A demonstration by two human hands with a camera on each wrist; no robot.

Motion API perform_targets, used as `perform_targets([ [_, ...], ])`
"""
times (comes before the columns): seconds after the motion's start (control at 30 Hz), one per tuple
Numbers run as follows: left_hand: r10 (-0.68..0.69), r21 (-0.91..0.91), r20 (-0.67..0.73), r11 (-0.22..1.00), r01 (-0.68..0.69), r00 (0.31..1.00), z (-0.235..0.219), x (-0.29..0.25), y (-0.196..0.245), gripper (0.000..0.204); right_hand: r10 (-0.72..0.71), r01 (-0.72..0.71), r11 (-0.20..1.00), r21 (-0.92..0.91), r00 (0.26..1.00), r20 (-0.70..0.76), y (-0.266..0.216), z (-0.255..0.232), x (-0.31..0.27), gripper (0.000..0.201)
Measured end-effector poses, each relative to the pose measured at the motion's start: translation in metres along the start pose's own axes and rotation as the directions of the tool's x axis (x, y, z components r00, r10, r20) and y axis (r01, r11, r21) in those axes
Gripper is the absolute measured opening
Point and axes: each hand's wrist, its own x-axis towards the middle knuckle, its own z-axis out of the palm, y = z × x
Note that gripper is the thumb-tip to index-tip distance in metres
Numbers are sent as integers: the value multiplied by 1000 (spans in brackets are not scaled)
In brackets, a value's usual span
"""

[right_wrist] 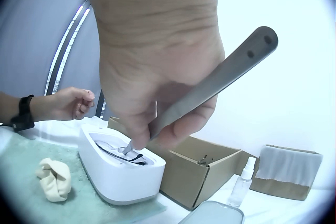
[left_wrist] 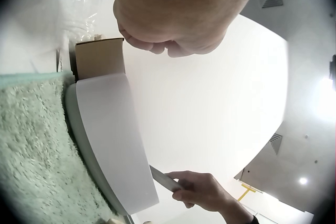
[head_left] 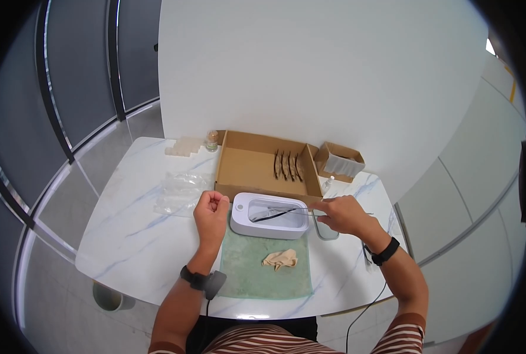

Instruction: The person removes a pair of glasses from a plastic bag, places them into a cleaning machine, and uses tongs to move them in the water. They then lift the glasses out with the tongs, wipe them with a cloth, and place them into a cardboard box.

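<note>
My right hand (head_left: 344, 213) pinches long metal tweezers (right_wrist: 210, 85), whose tips reach down into the basin of a white ultrasonic cleaner (head_left: 269, 231). A thin, curved black piece (head_left: 275, 216) lies in that basin beside the tips, with something clear around it. I cannot tell whether the tips grip it. To the left of the cleaner, my left hand (head_left: 211, 213) is raised with loosely curled fingers and holds nothing. A crumpled cream cloth (head_left: 281, 259) sits on the green towel (head_left: 251, 283) in front of the cleaner.
Behind the cleaner stands an open cardboard box (head_left: 245, 156) with several dark curved pieces (head_left: 288, 166) in a row. A smaller box (head_left: 341, 162), spray bottle (right_wrist: 240, 187) and pale tray (head_left: 327, 229) are at right. Clear plastic packaging (head_left: 183, 193) and a small jar (head_left: 211, 141) are at left.
</note>
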Motion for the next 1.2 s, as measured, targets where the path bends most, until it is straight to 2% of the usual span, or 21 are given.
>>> perform_targets([
  [0.23, 14, 17, -11, 1000, -14, 1000, -1, 3, -4, 10, 48, -42, 998, 56, 992, -113, -1, 3, -24, 37],
  [0.3, 24, 41, -19, 999, -23, 1000, -3, 5, -8, 10, 68, -25, 980, 197, 974, -217, 7, 13, -32, 36],
  [0.33, 26, 57, -32, 998, -24, 999, -4, 6, -9, 10, 71, -25, 979, 200, 971, -229, 9, 18, -37, 36],
  [0.4, 24, 82, -20, 996, -23, 1000, -5, 7, -9, 10, 158, -43, 920, 390, 950, -268, 13, 29, -45, 36],
  [0.43, 13, 104, -14, 994, -11, 1000, -4, 7, -9, 10, 158, -38, 919, 392, 948, -277, 14, 34, -47, 36],
  [0.5, 43, 131, 0, 990, -42, 999, 0, 7, -6, 9, 283, -81, 796, 600, 926, -251, 14, 46, -47, 35],
  [0.57, 68, 165, 2, 984, -67, 998, 2, 5, -3, 8, 266, -31, 777, 629, 921, -283, 17, 57, -45, 36],
  [0.63, 284, 393, 62, 874, -285, 957, 5, 3, 1, 5, 317, -14, 681, 732, 907, -278, 16, 64, -39, 37],
  [0.67, 313, 430, 107, 841, -328, 944, 4, 1, 5, 7, 299, 5, 676, 736, 912, -280, 16, 69, -36, 37],
  [0.7, 318, 447, 95, 833, -326, 943, 4, -2, 9, 7, 323, 24, 600, 800, 907, -270, 18, 74, -34, 38],
  [0.73, 306, 489, 143, 805, -336, 941, 5, -5, 12, 7, 347, 43, 517, 855, 903, -255, 20, 79, -31, 38],
  [0.77, 290, 528, 193, 775, -348, 938, 5, -7, 16, 8, 333, 56, 509, 859, 907, -256, 19, 78, -28, 38],
  [0.8, 219, 570, 227, 760, -312, 949, 4, -10, 21, 14, 349, 54, 451, 891, 908, -232, 18, 76, -28, 37],
  [0.83, 218, 585, 227, 749, -311, 949, 2, -10, 22, 14, 366, 50, 390, 919, 908, -205, 16, 74, -29, 36],
  [0.9, 295, 602, 330, 666, -441, 897, -2, -10, 23, 24, 385, 55, 309, 950, 906, -177, 12, 72, -29, 36],
  [0.93, 288, 613, 338, 655, -442, 896, -4, -9, 24, 24, 406, 52, 244, 968, 901, -151, 11, 71, -29, 36],
  [1.03, 233, 634, 422, 615, -469, 876, -7, -8, 32, 35, 386, 75, 237, 969, 908, -165, 12, 75, -30, 36],
  [1.1, 264, 593, 502, 587, -551, 823, -3, -9, 41, 39, 387, 79, 231, 970, 907, -166, 11, 76, -32, 36],
  [1.2, 231, 600, 574, 534, -596, 785, 1, -12, 48, 43, 385, 69, 242, 968, 909, -161, 13, 77, -36, 36],
])
